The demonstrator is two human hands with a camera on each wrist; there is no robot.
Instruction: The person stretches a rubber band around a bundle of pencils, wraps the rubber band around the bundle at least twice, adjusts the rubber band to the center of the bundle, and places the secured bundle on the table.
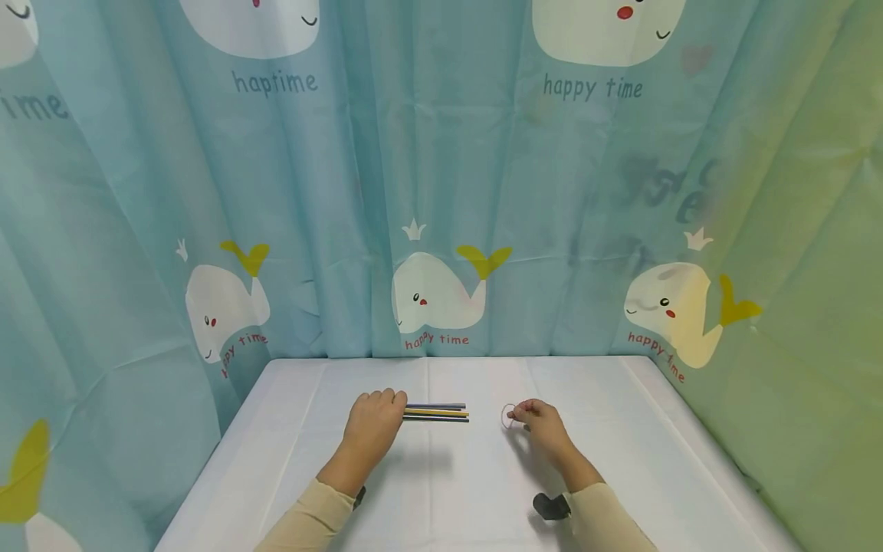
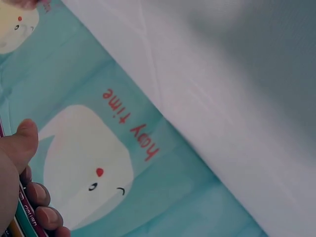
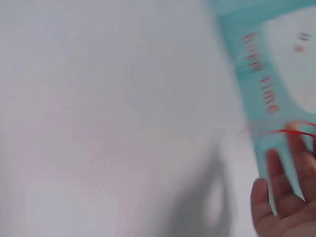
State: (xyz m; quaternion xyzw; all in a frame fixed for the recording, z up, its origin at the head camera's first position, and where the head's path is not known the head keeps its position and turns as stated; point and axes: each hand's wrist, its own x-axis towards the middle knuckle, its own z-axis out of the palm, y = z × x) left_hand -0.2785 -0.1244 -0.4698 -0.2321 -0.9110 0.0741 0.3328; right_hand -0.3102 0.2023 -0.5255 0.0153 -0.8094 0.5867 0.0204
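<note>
Landmark is the table [image 1: 441, 491], white cloth, all places relative to it. Nearest the camera, two beige sleeves [image 1: 310, 521] come in over the table's near edge, a dark wrist strap on the right one. Mid-table, the left hand [image 1: 375, 423] is curled round one end of a pencil bundle [image 1: 436, 412]; left wrist view shows fingers [image 2: 39, 197] wrapped over the coloured shafts, thumb above. The bundle lies low over the table centre, long axis running left-right, free ends pointing toward the right hand [image 1: 538, 420]. That hand sits just right of centre, well clear of the pencil tips, and pinches a thin band [image 1: 509, 415], a pale loop in the head view; a red strand crosses the fingers in the blurred right wrist view. So the band lies right of the bundle's free end, in line with its axis, and the right hand is nearer that end. Beyond the table's far edge hangs a teal whale curtain [image 1: 441, 192].
</note>
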